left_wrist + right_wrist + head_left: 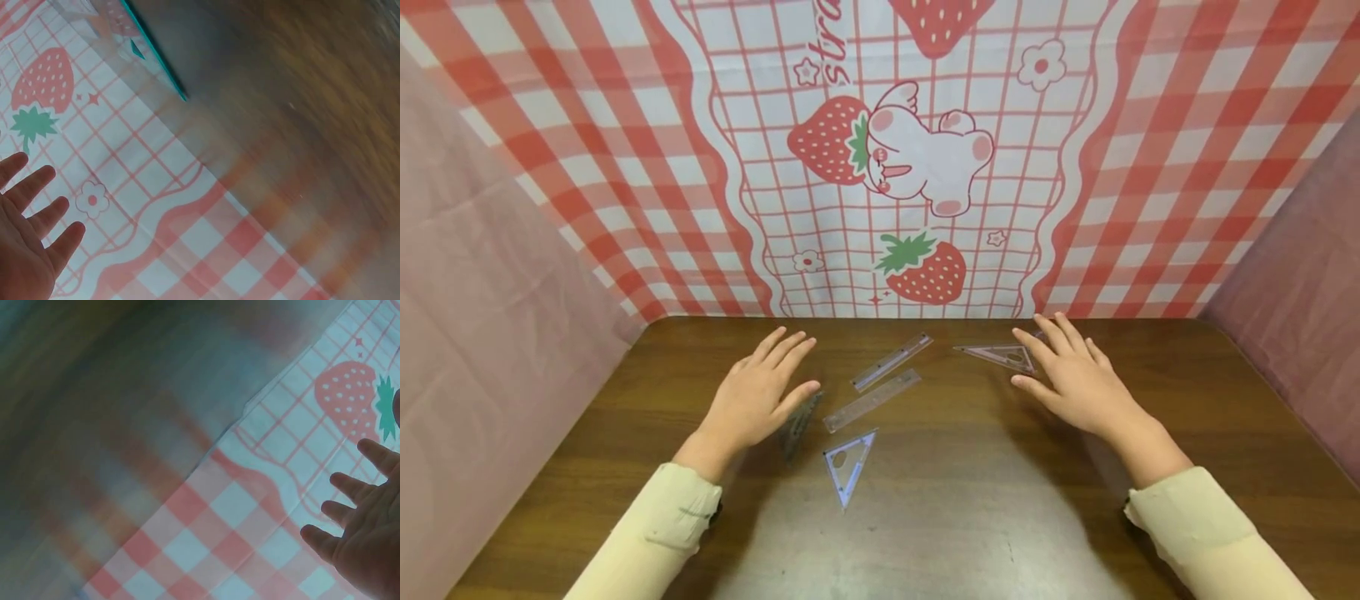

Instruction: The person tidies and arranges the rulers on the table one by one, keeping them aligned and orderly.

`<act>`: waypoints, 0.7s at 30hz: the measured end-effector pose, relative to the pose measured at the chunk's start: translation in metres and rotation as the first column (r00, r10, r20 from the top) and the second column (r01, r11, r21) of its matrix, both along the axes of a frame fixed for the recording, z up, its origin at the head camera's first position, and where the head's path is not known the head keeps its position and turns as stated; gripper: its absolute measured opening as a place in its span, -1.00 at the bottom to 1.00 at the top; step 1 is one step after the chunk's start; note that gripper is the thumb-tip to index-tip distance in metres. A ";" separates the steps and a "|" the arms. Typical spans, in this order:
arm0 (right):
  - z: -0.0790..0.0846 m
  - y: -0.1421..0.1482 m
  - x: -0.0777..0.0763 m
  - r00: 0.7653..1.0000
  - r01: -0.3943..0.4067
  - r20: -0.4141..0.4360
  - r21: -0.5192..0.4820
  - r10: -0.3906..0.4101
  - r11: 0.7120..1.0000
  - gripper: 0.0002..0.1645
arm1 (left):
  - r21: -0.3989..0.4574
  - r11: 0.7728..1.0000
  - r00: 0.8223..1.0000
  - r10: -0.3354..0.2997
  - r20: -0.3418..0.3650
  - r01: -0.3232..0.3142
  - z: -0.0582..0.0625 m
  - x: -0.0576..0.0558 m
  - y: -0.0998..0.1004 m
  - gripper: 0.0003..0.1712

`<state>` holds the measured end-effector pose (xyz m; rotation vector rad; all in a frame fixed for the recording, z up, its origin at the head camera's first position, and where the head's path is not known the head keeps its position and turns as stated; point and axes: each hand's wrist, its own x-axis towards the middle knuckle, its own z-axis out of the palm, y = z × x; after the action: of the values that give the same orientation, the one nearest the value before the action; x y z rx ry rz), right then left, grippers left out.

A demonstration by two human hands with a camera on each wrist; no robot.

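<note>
My left hand [752, 392] hovers over the left part of the table with fingers spread and nothing in it. Close by its thumb is a dark clear drawing piece [802, 423], partly hidden, its exact shape hard to tell. In the left wrist view a teal-edged clear piece [154, 51] shows. My right hand [1078, 379], also spread and holding nothing, is beside a clear set square [988, 356]. Two clear rulers, the far ruler [891, 361] and the near ruler [872, 401], lie slanted between the hands. Nearer stands out a bluish set square [849, 468], lying flat.
The brown wooden table [940, 517] has a glossy surface. Behind it hangs a red-and-white checked cloth [880, 275] with strawberries. Pink cloth, the left side [497, 292] and the right side [1300, 292], borders the table.
</note>
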<state>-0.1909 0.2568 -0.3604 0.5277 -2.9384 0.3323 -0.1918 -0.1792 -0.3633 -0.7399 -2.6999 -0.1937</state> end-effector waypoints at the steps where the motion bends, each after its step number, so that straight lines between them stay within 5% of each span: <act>1: 0.000 -0.003 -0.001 1.000 -0.007 0.000 0.002 0.007 1.000 -0.17 | -0.002 1.000 1.000 -0.008 -0.003 0.008 -0.001 0.000 0.001 -0.27; 21: -0.009 -0.072 -0.018 0.984 -0.178 -0.028 0.024 0.178 0.984 -0.33 | -0.027 0.993 0.993 -0.116 -0.037 0.115 -0.014 0.001 0.030 -0.58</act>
<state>-0.2088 0.1849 -0.3697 0.7943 -2.8751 0.3099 -0.1904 -0.1494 -0.3775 -0.8988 -2.6296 -0.1725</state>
